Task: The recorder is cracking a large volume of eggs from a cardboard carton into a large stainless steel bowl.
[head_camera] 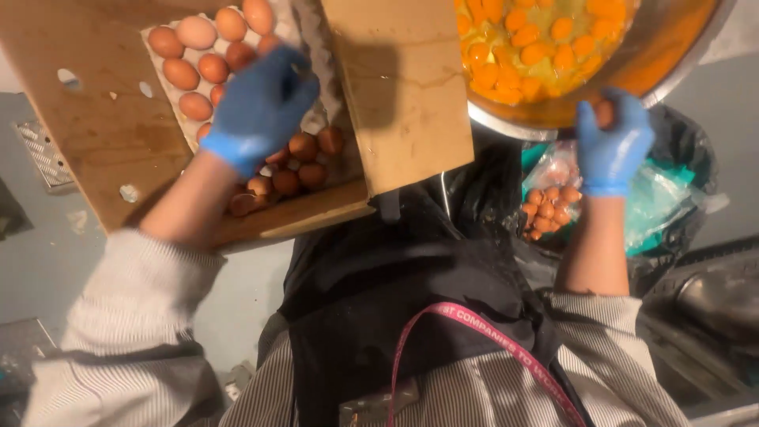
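— Head camera looks straight down: what is each hand doing?

— The left hand (261, 107), in a blue glove, reaches into a cardboard box (95, 134) and lies over a tray of brown eggs (198, 67). Its fingers curl down among the eggs, but whether they grip one I cannot tell.

— And the other?

— The right hand (613, 142), gloved the same, is closed around a brown egg (605, 113), holding it against the rim of a metal bowl (672, 67).

— What is in the bowl?

— Many cracked eggs, the orange yolks (538, 39) lying in clear white.

— Anything below the bowl?

— A bin lined with a black bag (688, 150), with broken eggshells (547, 207) heaped inside, just under the right wrist. The hands are well apart, one at the box, one at the bowl.
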